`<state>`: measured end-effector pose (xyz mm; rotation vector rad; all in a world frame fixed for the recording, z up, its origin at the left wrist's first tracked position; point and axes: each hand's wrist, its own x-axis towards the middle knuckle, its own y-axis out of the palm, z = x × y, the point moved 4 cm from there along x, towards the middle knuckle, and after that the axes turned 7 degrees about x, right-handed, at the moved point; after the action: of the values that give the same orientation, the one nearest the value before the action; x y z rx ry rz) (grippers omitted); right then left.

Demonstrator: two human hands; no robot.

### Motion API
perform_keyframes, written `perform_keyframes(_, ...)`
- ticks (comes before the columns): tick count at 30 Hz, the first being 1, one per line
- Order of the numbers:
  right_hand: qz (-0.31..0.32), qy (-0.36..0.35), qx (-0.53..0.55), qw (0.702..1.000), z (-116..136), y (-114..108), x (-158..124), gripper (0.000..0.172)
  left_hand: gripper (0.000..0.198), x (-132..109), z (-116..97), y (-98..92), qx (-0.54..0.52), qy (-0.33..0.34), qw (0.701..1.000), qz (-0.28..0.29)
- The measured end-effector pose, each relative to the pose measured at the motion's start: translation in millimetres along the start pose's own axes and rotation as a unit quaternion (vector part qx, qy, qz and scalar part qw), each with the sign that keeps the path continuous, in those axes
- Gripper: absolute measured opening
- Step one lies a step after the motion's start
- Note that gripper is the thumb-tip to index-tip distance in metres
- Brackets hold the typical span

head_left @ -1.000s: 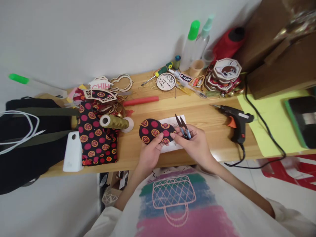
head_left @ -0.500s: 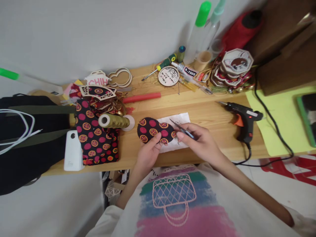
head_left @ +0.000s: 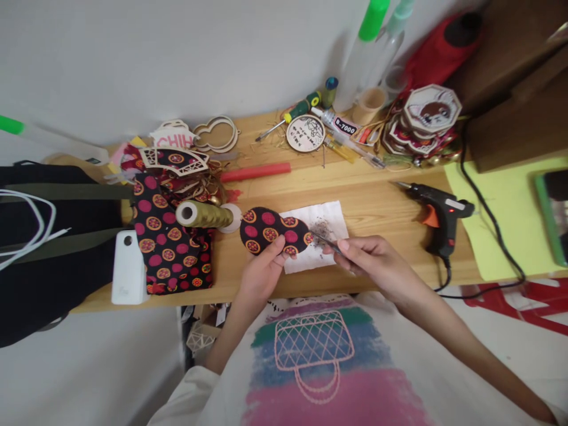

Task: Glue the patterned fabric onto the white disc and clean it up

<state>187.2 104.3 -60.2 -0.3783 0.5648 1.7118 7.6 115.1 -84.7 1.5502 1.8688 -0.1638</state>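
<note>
My left hand grips a gourd-shaped piece covered in dark patterned fabric, thumb on top along its lower edge. In my right hand is a pair of small dark scissors, partly hidden by the fingers. Their tip points left, at the narrow right end of the gourd shape. Beneath lies a white sheet of paper scattered with small dark bits.
A spool of olive thread and folded patterned fabric lie left. A hot glue gun with its cord rests right, beside a yellow sheet. A screwdriver, a glue tube and a red stick lie behind.
My right hand has moved right and slightly down with the scissors, uncovering the dark bits on the paper. The gourd-shaped piece has shifted slightly left in my left hand.
</note>
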Motion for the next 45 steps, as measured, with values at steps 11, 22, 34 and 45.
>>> perform_keyframes(11, -0.023, 0.040, 0.043, 0.998, -2, 1, 2, 0.053, 0.042, 1, 4, 2.1, -0.016, 0.001, 1.000, 0.006)
perform_keyframes(22, -0.035, 0.029, 0.046, 0.998, -7, 4, 1, 0.053, 0.033, -3, 6, 7.9, -0.092, -0.010, 0.996, -0.006)
perform_keyframes(34, -0.078, 0.008, 0.025, 0.997, -4, 2, -1, 0.049, 0.038, -8, 15, 5.8, -0.114, -0.031, 0.993, -0.021)
perform_keyframes(45, -0.060, 0.003, 0.017, 0.998, -4, 2, -3, 0.052, 0.029, -10, 16, 7.5, -0.107, -0.033, 0.994, -0.011)
